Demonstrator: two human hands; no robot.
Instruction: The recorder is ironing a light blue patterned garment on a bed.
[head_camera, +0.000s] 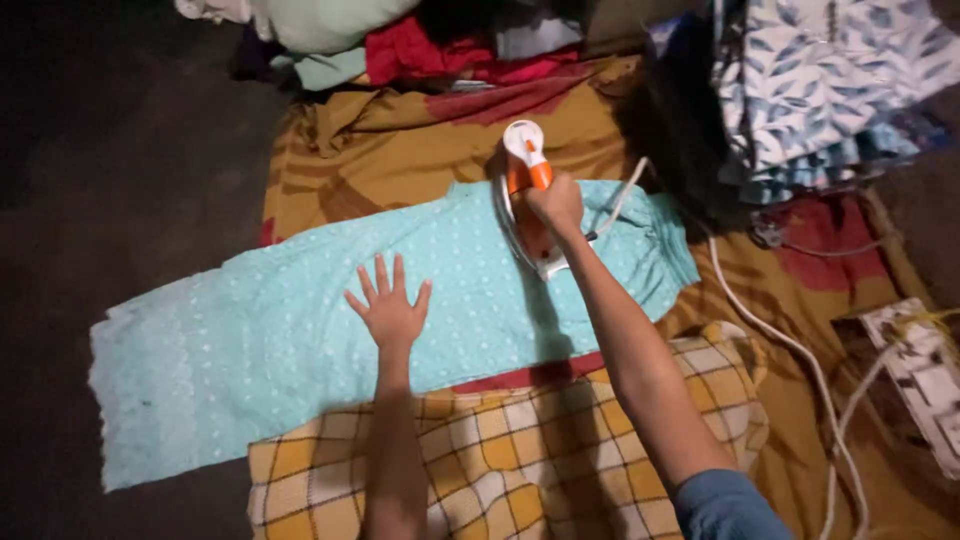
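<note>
Right hand (557, 203) fingers grip iron (527, 196) near cloth's (300, 320) top edge; left hand (388, 312) splayed flat mid-cloth.

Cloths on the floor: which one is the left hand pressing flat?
The pale turquoise dotted cloth; the left hand lies spread on it, unlike the yellow checked cloth nearer the person.

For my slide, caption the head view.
Right hand grips an orange-and-white iron on pale blue dotted cloth; left hand presses it flat.
</note>
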